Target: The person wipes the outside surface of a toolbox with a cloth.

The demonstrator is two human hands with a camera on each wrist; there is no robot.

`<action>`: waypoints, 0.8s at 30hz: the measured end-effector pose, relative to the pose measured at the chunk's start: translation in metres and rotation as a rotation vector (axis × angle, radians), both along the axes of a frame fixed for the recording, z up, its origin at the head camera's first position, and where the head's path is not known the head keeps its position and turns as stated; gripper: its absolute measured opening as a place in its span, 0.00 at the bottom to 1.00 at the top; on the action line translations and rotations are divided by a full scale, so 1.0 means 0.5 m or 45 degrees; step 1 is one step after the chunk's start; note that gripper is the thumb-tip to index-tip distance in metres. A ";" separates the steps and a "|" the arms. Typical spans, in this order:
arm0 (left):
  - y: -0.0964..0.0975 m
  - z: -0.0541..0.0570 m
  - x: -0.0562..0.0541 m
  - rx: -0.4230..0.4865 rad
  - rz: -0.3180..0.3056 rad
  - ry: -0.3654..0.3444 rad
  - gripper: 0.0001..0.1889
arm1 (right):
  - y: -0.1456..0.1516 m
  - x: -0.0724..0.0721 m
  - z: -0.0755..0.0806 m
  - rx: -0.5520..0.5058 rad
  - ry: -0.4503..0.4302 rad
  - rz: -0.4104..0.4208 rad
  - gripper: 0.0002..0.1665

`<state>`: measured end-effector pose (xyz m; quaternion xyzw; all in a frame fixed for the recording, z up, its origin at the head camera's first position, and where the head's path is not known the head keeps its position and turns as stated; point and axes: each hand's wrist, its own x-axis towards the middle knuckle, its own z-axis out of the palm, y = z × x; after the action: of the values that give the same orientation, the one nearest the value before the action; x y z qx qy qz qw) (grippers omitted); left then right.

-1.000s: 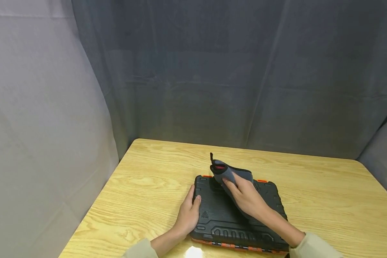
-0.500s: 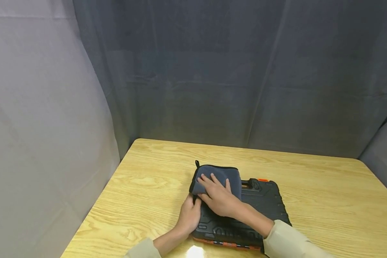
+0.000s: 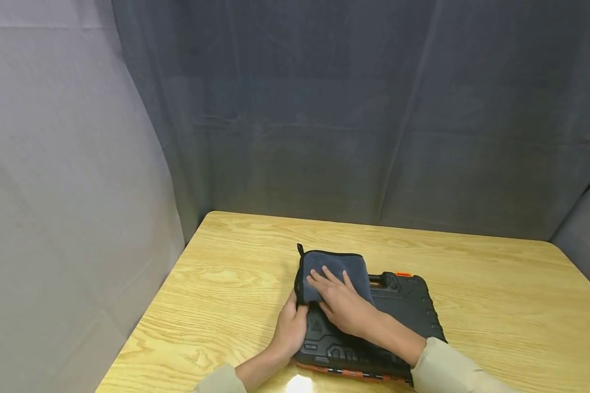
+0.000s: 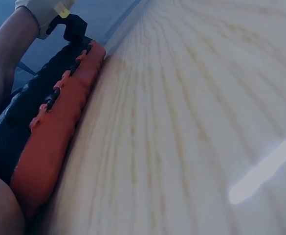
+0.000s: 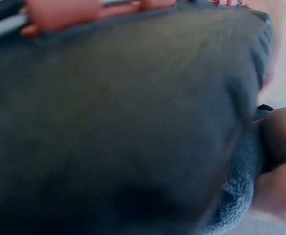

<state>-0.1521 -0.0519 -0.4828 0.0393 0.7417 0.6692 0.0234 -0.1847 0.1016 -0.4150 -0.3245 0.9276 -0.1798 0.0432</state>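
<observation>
A black hard-shell tool case (image 3: pixel 408 314) with orange trim lies flat near the table's front. My left hand (image 3: pixel 290 330) holds its left edge, thumb on the lid side and fingers down along the outer side. Spread over the lid's upper left is a grey-blue cleaning cloth (image 3: pixel 336 258) with black edging and a small hanging loop. My right hand (image 3: pixel 343 307) presses on this cloth with fingers straight and fanned out. In the left wrist view the orange side (image 4: pixel 59 142) of the case shows. The right wrist view has the cloth (image 5: pixel 243 171) under my hand, beside the blurred dark lid (image 5: pixel 118 122).
The wood-grain table (image 3: pixel 226 273) extends around the case on all sides. Grey fabric (image 3: pixel 324 120) hangs behind it, and a lighter sheet (image 3: pixel 64 180) hangs at the left. A bright light reflection lies at the table's front.
The cloth was bunched in my right hand at the lid's top middle; it then moved left and was flattened under spread fingers. Lately it has shifted slightly right and down. My left hand stays put.
</observation>
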 end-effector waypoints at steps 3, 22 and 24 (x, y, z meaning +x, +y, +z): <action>0.004 0.000 -0.003 0.001 -0.023 0.015 0.27 | 0.011 0.003 0.001 -0.005 -0.003 0.007 0.33; -0.012 0.000 -0.006 -0.044 0.047 -0.056 0.30 | 0.123 0.025 -0.001 0.006 0.054 -0.109 0.36; -0.014 -0.001 -0.005 -0.029 0.053 -0.057 0.30 | 0.132 0.027 -0.004 0.014 0.079 -0.118 0.36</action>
<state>-0.1549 -0.0588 -0.4833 0.0086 0.7492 0.6618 0.0268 -0.1714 0.1676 -0.4172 -0.2864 0.9436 -0.1663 0.0077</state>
